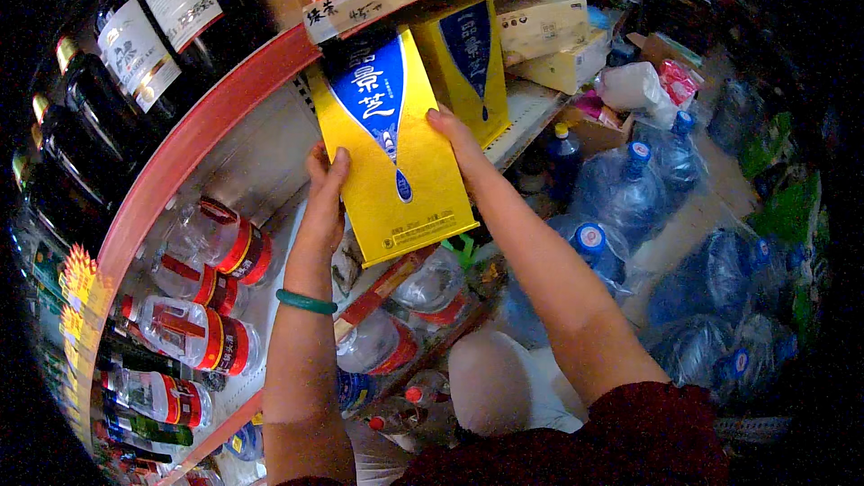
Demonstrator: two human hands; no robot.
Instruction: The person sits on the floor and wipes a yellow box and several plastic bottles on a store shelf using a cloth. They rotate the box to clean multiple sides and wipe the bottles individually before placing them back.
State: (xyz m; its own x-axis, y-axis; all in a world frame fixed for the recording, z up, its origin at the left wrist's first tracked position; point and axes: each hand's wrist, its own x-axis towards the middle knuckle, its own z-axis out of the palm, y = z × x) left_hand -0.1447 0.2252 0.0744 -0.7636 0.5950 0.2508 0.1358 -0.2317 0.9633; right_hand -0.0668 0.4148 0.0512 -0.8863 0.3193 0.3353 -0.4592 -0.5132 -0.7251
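Both of my hands grip a yellow gift box with a blue pointed panel and white writing. My left hand holds one side edge, thumb on the front face; a green bangle circles that wrist. On the opposite edge lies my right hand, its thumb near the front face and its other fingers hidden behind. The box is tilted, its upper end under the lip of the shelf above. Just behind it, a matching yellow box stands on the lower shelf.
Dark wine bottles line the upper shelf, which has a red edge strip. Clear plastic jugs with red labels fill the lower left. Pale cartons sit right of the yellow boxes. Large blue water bottles crowd the floor at right.
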